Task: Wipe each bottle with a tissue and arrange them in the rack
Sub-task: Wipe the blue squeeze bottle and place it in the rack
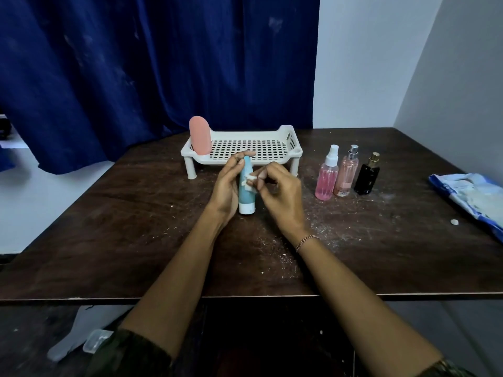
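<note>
A teal tube with a white cap (246,197) stands cap-down on the dark table, just in front of the white rack (291,137). My left hand (227,186) holds the tube from its left side. My right hand (277,186) pinches a small scrap of white tissue (250,182) against the tube's right side. A pink tube (200,136) stands upright in the rack's left end. To the right of the rack stand three bottles in a row: a pink spray bottle (327,176), a pale pink perfume bottle (347,172) and a black bottle with a gold cap (367,175).
A blue and white tissue packet (471,197) lies at the table's right edge, with a small white scrap (454,221) near it. Tissue crumbs are scattered over the table (109,240). A blue curtain (136,63) hangs behind the rack.
</note>
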### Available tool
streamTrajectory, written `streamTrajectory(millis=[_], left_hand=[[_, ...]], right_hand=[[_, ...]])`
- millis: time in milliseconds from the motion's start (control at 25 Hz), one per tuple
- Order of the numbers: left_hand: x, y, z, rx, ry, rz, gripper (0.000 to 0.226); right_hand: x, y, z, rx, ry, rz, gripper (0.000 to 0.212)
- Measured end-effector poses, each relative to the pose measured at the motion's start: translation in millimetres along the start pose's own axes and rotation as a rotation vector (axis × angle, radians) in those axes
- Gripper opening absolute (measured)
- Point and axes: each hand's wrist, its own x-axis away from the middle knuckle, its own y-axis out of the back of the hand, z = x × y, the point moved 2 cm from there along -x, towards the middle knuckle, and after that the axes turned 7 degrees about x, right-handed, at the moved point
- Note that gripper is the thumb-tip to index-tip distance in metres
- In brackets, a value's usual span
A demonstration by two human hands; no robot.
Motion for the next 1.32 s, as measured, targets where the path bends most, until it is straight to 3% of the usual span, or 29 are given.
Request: streamTrajectory(millis=[160, 360, 600, 720, 880, 1160, 1320], left_hand=[[2, -2, -2, -0.04, -0.012, -0.004, 0.025], [3, -6, -3, -0.06, 0.011, 0.057, 0.027], [5, -9, -1, -0.182, 0.022, 0.017, 0.036], [5, -11, 0, -0.189, 0.063, -0.006, 0.05], [3, -9, 3, -0.234, 0.061, -0.073, 0.059], [7, -12, 2, -0.359, 0.012, -0.081, 0.066], [3, -7, 9, -0.476, 0.08, -0.146, 0.076]], right_hand=[[3, 1, 7, 0.119, 0.164, 0.041, 0.019], [-1, 5, 2, 0.164, 0.141, -0.052, 0.012], [2, -2, 12, 0.18, 0.285, 0.046, 0.016], [-1, 1, 11, 0.179, 0.23, -0.011, 0.012], [-4, 6, 6, 0.133, 0.121, -0.135, 0.021], [-2, 7, 15, 0.199, 0.247, -0.071, 0.019], [-9, 17, 5, 0.139, 0.026, -0.224, 0.019]])
